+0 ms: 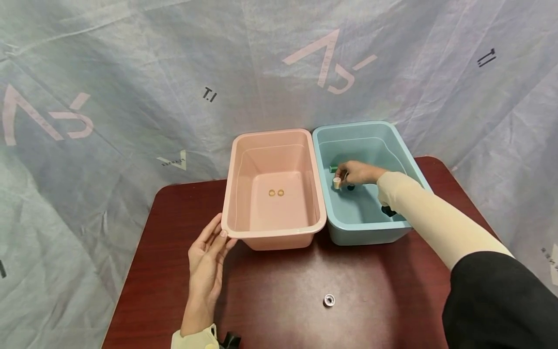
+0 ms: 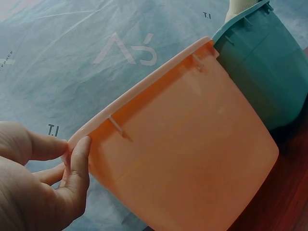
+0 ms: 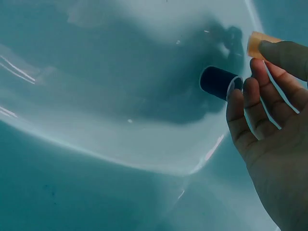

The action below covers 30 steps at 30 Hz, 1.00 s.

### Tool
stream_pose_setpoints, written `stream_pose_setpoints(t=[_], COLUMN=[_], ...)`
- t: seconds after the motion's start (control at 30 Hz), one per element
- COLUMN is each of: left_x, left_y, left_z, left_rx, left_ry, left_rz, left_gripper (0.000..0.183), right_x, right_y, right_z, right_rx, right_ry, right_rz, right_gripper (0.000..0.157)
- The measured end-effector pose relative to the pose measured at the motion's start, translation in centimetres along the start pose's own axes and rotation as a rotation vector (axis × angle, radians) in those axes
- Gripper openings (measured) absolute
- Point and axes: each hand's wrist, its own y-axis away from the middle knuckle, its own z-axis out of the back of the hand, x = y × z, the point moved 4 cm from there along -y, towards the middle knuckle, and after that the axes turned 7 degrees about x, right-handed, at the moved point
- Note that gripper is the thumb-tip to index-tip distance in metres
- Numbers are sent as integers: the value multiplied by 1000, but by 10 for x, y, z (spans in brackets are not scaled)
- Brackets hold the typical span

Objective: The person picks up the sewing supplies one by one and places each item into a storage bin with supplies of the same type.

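Note:
My left hand (image 1: 207, 264) pinches the near left corner of the pink tub's rim (image 2: 139, 89), thumb on one side and fingers on the other. Inside the blue tub (image 1: 362, 226), my right hand (image 1: 359, 173) holds a small orange-yellow thread spool (image 3: 262, 44) between thumb and fingers. A dark blue spool (image 3: 217, 83) lies on its side on the tub floor, right by the other fingertips of that hand. Just beyond the hand is a green spool (image 1: 333, 169), partly hidden. Two small yellowish ring-shaped things (image 1: 272, 193) sit side by side on the pink tub's floor.
Both tubs stand side by side at the back of a dark red table (image 1: 279, 291), against a grey printed cloth (image 1: 174, 72). A small spool-like piece with a pale top (image 1: 329, 300) stands on the table in front of them.

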Motion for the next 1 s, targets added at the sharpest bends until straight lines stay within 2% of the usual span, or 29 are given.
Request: stream_pose_setpoints(t=[0.27, 0.57, 1.0], left_x=[2, 1, 1], left_y=[0, 1, -2], left_z=[0, 1, 3], left_rx=[-2, -9, -4], left_ry=[5, 13, 15], left_rz=[4, 4, 1], left_gripper=[50, 50, 50], right_x=[3, 6, 4], right_y=[-9, -16, -17], right_z=[-3, -6, -8], right_rx=[-1, 4, 26], right_ry=[66, 173, 182], right_rz=[2, 28, 19], right_gripper=[16, 18, 22])
